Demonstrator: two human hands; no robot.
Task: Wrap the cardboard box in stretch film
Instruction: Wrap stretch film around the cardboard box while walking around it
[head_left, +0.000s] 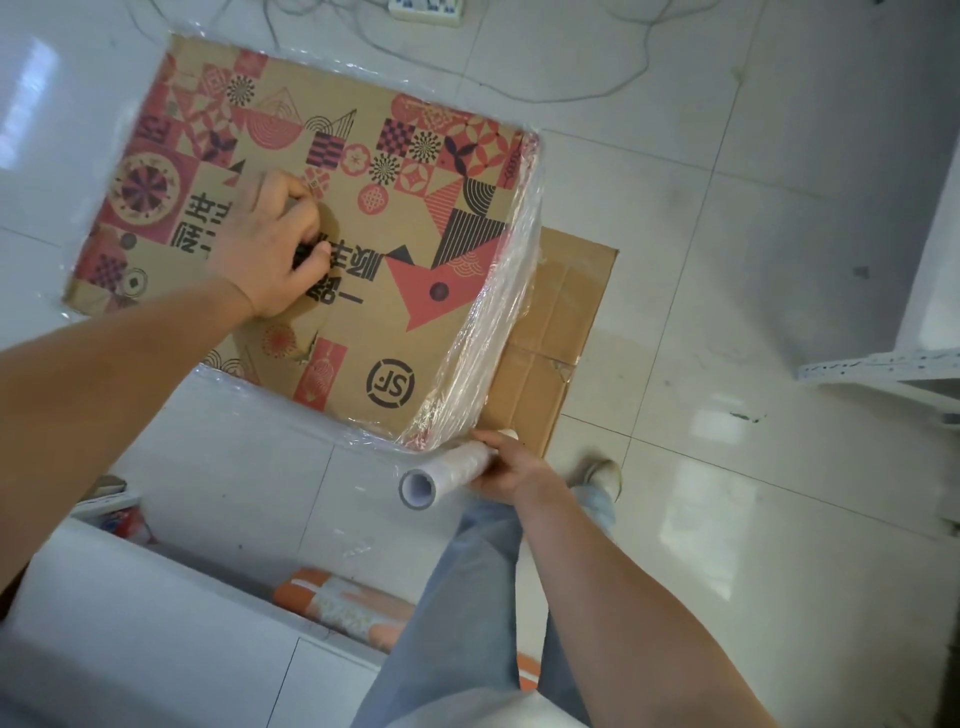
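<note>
Nearest the camera, the person's legs in pale blue jeans (462, 613) stand on a glossy white tiled floor (727, 260), one shoe (602, 475) showing just past the right wrist. The right hand (511, 470) is closed around a roll of stretch film (449, 470), its hollow core end facing the camera, held low beside the near right corner of the cardboard box (322, 234). From the roll a wrinkled sheet of clear film (488, 332) runs up along the box's right side, clinging to that face and gleaming at the top edges. The left hand (270, 244) rests on the printed top of the box, palm down with the fingers curled under, pressing on the surface near the black lettering. The box, covered in red and black patterns, stands on a flattened piece of plain cardboard (561, 317) that pokes out at its right. Farther off, thin cables (519, 88) trail across the tiles toward a white power strip (426, 8) at the top edge.
</note>
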